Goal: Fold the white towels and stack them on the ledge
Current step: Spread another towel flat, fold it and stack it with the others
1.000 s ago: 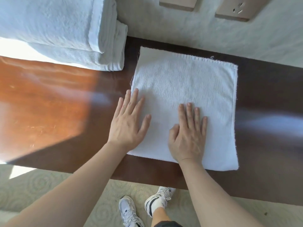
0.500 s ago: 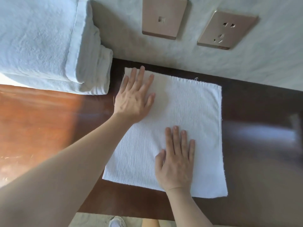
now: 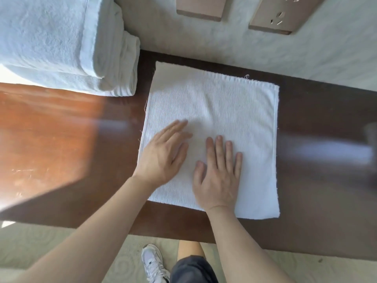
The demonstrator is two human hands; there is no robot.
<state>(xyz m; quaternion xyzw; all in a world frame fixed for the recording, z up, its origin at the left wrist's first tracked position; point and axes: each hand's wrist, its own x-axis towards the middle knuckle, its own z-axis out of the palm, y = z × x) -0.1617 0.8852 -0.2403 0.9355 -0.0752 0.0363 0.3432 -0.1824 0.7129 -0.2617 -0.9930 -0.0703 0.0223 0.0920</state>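
Both hands, left hand point(image 3: 163, 158) and right hand point(image 3: 219, 176), are laid flat, fingers straight, on square white towel point(image 3: 234, 111), beside folded stack point(image 3: 61, 43).

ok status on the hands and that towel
Left hand and right hand both flat on the towel, gripping nothing. Towel spread flat on the ledge, folded stack beside it to the left. Nothing in the way.

Bare tabletop point(image 3: 316, 170) lies right of the flat towel point(image 3: 224, 111), and more lies left of it. The folded towel stack point(image 3: 61, 48) blocks the far-left corner. The wall point(image 3: 306, 58) bounds the far edge.
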